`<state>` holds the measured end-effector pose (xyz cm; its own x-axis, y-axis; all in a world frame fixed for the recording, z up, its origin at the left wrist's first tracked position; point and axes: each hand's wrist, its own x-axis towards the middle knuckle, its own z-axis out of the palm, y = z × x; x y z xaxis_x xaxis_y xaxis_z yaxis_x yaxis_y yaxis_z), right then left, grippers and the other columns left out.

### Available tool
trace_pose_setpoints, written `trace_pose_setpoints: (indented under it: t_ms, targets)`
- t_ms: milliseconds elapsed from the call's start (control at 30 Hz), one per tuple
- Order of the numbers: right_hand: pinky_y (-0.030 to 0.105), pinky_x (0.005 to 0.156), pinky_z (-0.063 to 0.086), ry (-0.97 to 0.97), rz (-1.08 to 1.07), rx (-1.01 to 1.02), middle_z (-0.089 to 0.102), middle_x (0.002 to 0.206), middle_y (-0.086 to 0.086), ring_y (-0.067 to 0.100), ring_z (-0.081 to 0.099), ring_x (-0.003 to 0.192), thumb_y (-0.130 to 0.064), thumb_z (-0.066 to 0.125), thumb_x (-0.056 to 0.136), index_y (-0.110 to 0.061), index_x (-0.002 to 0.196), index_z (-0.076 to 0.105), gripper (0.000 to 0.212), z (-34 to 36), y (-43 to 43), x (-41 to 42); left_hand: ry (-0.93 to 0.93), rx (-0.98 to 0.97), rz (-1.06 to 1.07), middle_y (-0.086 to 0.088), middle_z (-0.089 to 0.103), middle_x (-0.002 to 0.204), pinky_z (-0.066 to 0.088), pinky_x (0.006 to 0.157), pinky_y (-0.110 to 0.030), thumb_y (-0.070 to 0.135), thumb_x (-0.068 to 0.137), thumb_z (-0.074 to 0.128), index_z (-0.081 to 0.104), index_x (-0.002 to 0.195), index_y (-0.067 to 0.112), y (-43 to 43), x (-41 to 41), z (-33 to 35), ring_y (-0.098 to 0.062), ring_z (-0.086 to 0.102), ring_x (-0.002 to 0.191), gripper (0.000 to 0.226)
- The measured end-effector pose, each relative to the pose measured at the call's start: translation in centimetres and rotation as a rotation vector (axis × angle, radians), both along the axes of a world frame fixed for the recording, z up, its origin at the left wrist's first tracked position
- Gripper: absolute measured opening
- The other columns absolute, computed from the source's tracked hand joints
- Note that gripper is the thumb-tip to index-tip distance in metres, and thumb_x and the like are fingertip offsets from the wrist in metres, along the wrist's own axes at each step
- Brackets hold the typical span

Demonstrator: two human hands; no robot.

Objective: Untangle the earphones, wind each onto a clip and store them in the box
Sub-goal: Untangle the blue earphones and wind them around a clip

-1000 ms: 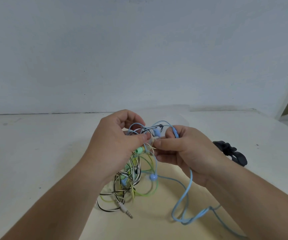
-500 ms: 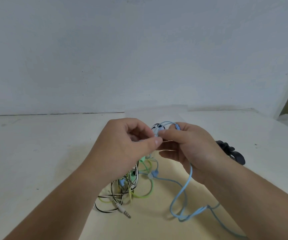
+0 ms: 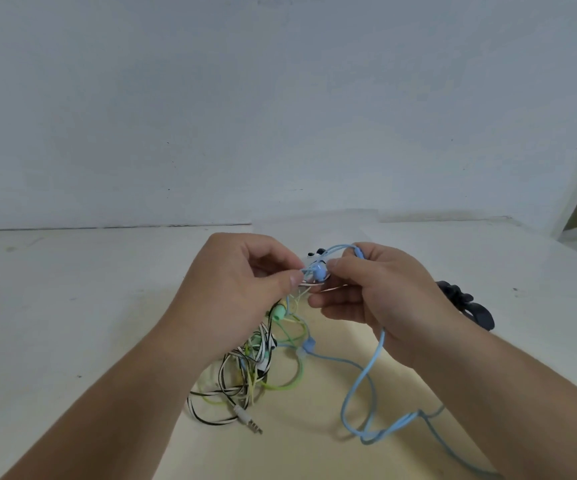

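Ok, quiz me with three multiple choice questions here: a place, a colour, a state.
1. Where are the dark clips? A) in a box B) on the table beyond the right hand C) on a shelf.
2. What colour is the cable hanging from the right hand? A) red B) blue C) pink.
3. What state is the tangle in? A) wound up B) untouched C) pinched by both hands, knotted.
1B, they lie past the right wrist; 2B, blue cable loops down; 3C, left hand pinches it too.
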<state>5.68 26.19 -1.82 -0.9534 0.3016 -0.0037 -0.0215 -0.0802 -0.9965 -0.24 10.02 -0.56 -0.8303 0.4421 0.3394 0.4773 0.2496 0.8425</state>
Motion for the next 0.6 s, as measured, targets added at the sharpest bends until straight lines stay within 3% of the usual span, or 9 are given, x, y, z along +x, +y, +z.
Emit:
trace_pose_setpoints:
  t_ms: [100,167,267,333,400,533,600]
  targets:
    - [0.03,0.059,0.057,-0.016,0.001,-0.03,0.072,0.073,0.013,0.024,0.071,0.063,-0.004,0.054,0.096,0.001,0.091,0.065,0.014,0.06,0.08,0.04,-0.039,0.047,-0.038,-0.008,0.074,0.076,0.05,0.067,-0.022,0.007,0.085,0.073,0.072,0.077,0.019,0.03,-0.33,-0.07,-0.018,0.066,0.067,0.014]
    - [0.03,0.058,0.056,-0.02,0.005,-0.043,0.071,0.072,0.014,0.024,0.07,0.061,-0.001,0.054,0.095,-0.008,0.072,0.065,0.026,0.14,0.07,0.12,-0.093,0.099,-0.08,-0.008,0.075,0.078,0.052,0.073,-0.029,0.004,0.09,0.066,0.067,0.082,0.016,0.05,-0.31,-0.04,-0.025,0.069,0.073,0.015]
    - [0.03,0.055,0.054,-0.016,-0.007,-0.062,0.07,0.069,0.015,0.024,0.068,0.058,0.002,0.055,0.093,-0.019,0.046,0.06,0.051,0.25,0.18,0.24,-0.144,0.139,-0.096,-0.001,0.076,0.079,0.05,0.062,-0.016,0.002,0.093,0.061,0.064,0.086,0.011,0.1,-0.1,0.12,-0.009,0.066,0.068,0.013]
    - [0.029,0.053,0.053,0.006,-0.016,-0.098,0.07,0.068,0.014,0.024,0.067,0.058,0.003,0.054,0.093,-0.015,0.051,0.061,0.046,0.38,0.22,0.3,-0.146,0.131,-0.03,0.001,0.075,0.079,0.045,0.055,-0.018,0.007,0.093,0.063,0.066,0.083,0.016,0.13,-0.31,-0.13,-0.005,0.06,0.059,0.014]
    - [0.028,0.052,0.053,0.03,-0.029,-0.145,0.069,0.069,0.014,0.024,0.067,0.058,0.003,0.054,0.093,-0.01,0.061,0.061,0.035,0.55,0.23,0.28,-0.15,0.117,0.016,0.002,0.072,0.075,0.041,0.06,-0.028,0.012,0.092,0.066,0.068,0.078,0.022,0.16,-0.7,-0.44,-0.012,0.059,0.062,0.017]
    - [0.03,0.054,0.054,0.069,-0.033,-0.202,0.069,0.071,0.013,0.026,0.068,0.063,0.002,0.054,0.094,-0.02,0.042,0.06,0.057,0.75,0.16,0.28,-0.187,0.106,0.019,-0.012,0.071,0.076,0.042,0.064,-0.036,0.012,0.09,0.068,0.071,0.076,0.025,0.09,-0.73,-0.48,-0.021,0.061,0.068,0.02]
    - [0.029,0.055,0.056,0.08,-0.03,-0.218,0.07,0.071,0.012,0.026,0.07,0.063,0.001,0.055,0.095,-0.016,0.05,0.059,0.048,0.78,0.11,0.32,-0.191,0.107,0.002,-0.015,0.073,0.081,0.044,0.067,-0.037,0.009,0.091,0.066,0.071,0.08,0.022,0.01,-0.67,-0.36,-0.022,0.063,0.07,0.017]
